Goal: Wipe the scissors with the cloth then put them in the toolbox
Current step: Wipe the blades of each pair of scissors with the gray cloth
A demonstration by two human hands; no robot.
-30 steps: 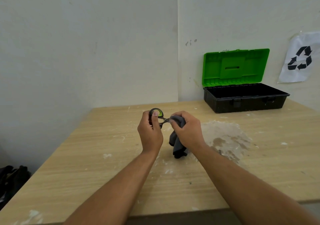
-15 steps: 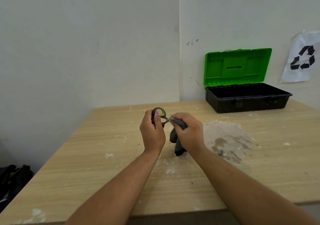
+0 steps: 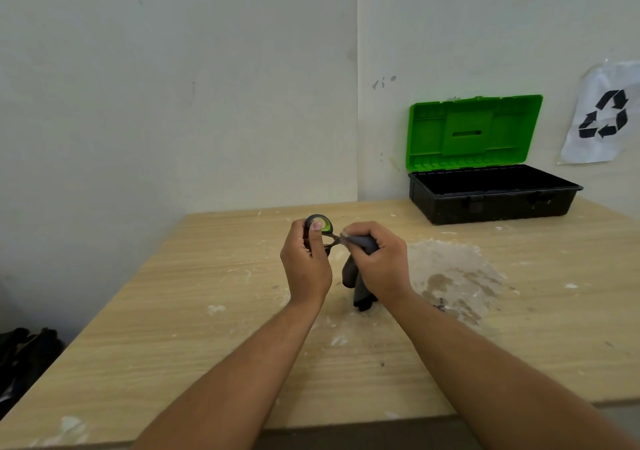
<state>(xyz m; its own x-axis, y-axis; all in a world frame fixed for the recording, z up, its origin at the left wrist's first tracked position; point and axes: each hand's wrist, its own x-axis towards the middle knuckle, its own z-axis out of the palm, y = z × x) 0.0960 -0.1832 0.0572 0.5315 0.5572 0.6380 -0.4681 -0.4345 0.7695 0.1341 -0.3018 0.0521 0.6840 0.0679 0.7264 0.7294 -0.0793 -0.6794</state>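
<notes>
My left hand [image 3: 306, 266] grips the scissors [image 3: 322, 226] by their black and green handle loops, held above the middle of the wooden table [image 3: 173, 311]. My right hand [image 3: 379, 264] is closed around a dark grey cloth [image 3: 356, 285] that wraps the blades; the cloth's tail hangs down to the tabletop. The blades are hidden inside the cloth and my fingers. The toolbox [image 3: 491, 203] stands at the back right against the wall, black base open, green lid [image 3: 472, 131] raised upright. Its inside looks dark.
A wide pale dusty stain [image 3: 450, 273] covers the table just right of my hands. A paper with a recycling symbol [image 3: 602, 113] hangs on the right wall. Dark things [image 3: 24, 356] lie on the floor at the far left.
Both hands stay together on the scissors and cloth. My right hand has shifted slightly along the blades towards the handles; the view has drifted a little.
</notes>
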